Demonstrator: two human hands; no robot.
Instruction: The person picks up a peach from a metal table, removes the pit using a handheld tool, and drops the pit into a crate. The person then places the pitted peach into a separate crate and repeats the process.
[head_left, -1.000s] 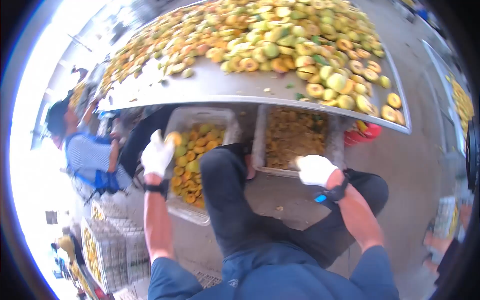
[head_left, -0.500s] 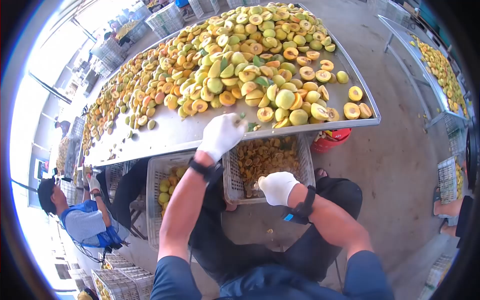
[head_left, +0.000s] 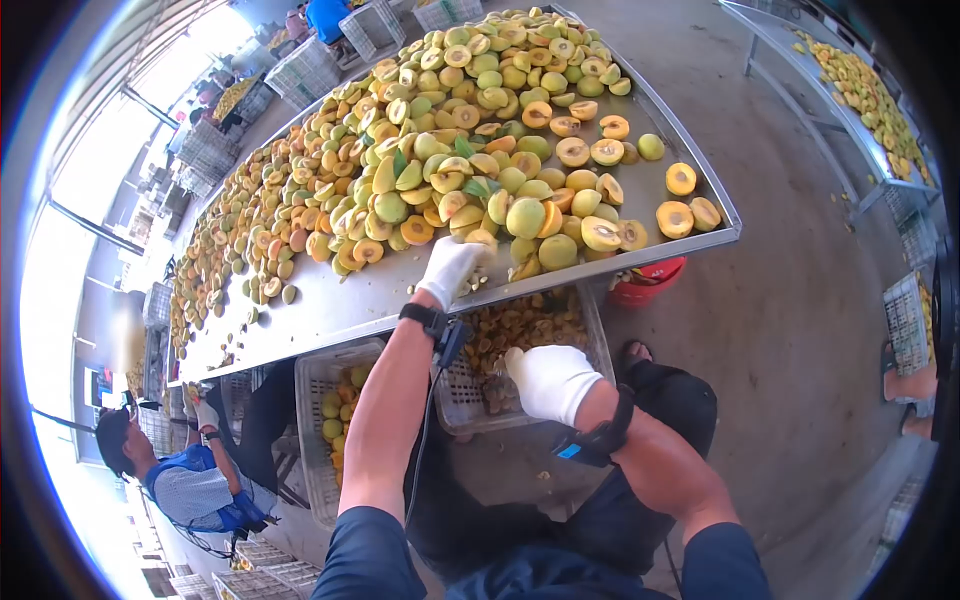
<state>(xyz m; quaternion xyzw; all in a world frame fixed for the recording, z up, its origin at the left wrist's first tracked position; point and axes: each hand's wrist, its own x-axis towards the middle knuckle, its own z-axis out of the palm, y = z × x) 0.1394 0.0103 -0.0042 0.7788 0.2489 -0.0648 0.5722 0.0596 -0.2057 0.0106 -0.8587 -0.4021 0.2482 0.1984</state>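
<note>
One gloved right hand (head_left: 553,384) at lower centre, fingers folded, inside hidden: cannot tell whether holding anything. Just beyond, a crate (head_left: 458,402) with fruit pieces inside. Further up, mid-frame, a gloved left hand (head_left: 452,270) at the near edge of the table (head_left: 300,315), fingertips drawn narrow at a fruit half (head_left: 482,239); grip impossible to confirm. Probably light, firm yet easily bruised, slick on the cut face; best taken by the skin side, fingers round the rim. Compared with one second ago: left hand away from above the second crate (head_left: 312,450) at left, now up at the table. Beyond, across upper centre, a heap of fruit (head_left: 400,165).
</note>
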